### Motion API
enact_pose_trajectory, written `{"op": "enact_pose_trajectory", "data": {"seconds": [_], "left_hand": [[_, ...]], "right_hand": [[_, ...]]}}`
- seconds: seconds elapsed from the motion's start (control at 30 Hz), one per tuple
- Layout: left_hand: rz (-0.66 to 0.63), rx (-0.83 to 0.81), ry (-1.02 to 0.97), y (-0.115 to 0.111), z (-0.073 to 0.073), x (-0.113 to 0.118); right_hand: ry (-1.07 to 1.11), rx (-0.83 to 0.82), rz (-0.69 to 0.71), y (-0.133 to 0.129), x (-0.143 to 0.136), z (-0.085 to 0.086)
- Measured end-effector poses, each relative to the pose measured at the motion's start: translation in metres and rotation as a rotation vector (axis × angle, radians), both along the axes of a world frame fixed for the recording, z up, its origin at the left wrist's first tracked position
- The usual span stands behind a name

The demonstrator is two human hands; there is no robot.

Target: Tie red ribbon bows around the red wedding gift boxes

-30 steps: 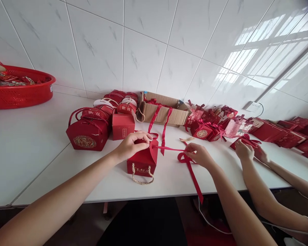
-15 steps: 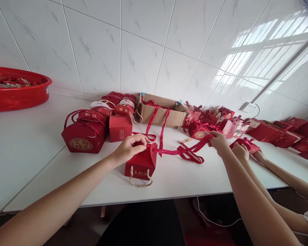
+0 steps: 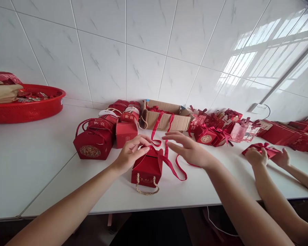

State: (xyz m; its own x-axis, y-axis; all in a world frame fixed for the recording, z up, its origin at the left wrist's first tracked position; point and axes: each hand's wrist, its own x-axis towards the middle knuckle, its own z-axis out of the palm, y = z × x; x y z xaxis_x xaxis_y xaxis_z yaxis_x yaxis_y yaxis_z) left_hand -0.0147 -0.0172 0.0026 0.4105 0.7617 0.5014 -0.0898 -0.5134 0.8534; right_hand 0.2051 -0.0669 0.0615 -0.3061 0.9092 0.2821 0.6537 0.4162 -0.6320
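Left hand (image 3: 133, 152) pinching the top of a red gift box (image 3: 146, 169) at lower centre of the frame, right hand (image 3: 188, 150) open with fingers spread, above a loose red ribbon (image 3: 174, 169) right of the box, cardboard carton (image 3: 166, 119) at centre behind.

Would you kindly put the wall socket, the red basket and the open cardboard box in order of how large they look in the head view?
Largest: red basket, partly outside the picture
Middle: cardboard box
Smallest: wall socket
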Motion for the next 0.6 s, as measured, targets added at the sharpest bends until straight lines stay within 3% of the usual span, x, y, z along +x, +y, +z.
{"op": "enact_pose_trajectory", "data": {"seconds": [0.17,0.3,0.43,0.6], "left_hand": [[0.108,0.122,-0.053,-0.001,-0.002,-0.005],[0.081,0.14,0.077,0.003,-0.002,-0.008],[-0.034,0.081,0.235,0.007,-0.003,-0.01],[-0.121,0.07,0.317,0.004,-0.003,-0.008]], "right_hand": [[0.001,-0.082,0.136,0.013,-0.036,-0.004],[0.178,-0.082,0.072,0.018,-0.035,0.001],[0.528,-0.08,-0.007,0.013,-0.024,0.02],[0.798,0.119,0.024,-0.014,-0.009,0.056]]}}
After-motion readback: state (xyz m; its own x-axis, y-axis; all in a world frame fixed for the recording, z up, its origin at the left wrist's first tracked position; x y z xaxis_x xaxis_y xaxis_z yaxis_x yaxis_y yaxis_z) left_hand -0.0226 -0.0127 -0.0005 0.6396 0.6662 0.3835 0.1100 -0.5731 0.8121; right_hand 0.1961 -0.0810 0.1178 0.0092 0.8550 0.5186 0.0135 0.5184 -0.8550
